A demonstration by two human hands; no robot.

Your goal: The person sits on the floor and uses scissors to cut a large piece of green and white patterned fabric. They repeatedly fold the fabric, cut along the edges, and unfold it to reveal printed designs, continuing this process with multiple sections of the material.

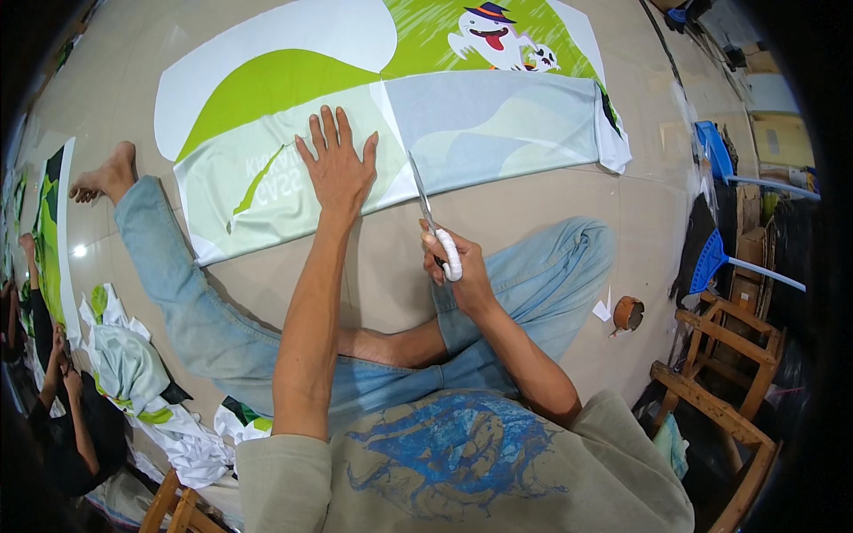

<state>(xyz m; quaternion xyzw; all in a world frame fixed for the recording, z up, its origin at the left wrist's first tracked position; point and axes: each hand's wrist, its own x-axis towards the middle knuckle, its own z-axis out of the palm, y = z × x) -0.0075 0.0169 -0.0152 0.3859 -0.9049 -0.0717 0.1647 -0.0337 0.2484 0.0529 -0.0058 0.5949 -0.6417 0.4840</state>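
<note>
A large printed cloth in green and white lies on the floor, its near part folded over so that the pale reverse side faces up. My left hand lies flat on the pale layer with its fingers spread. To its left, a slit in that layer lets bright green show through. In my right hand is a pair of scissors with a white-wrapped handle. Their blades point away from me, the tips over the cloth by the line between the pale green and grey-blue panels.
Crumpled fabric scraps lie at the left, near another person at floor level. A brown tape roll and a white scrap sit right of my knee. Wooden stools and blue long-handled tools stand at the right.
</note>
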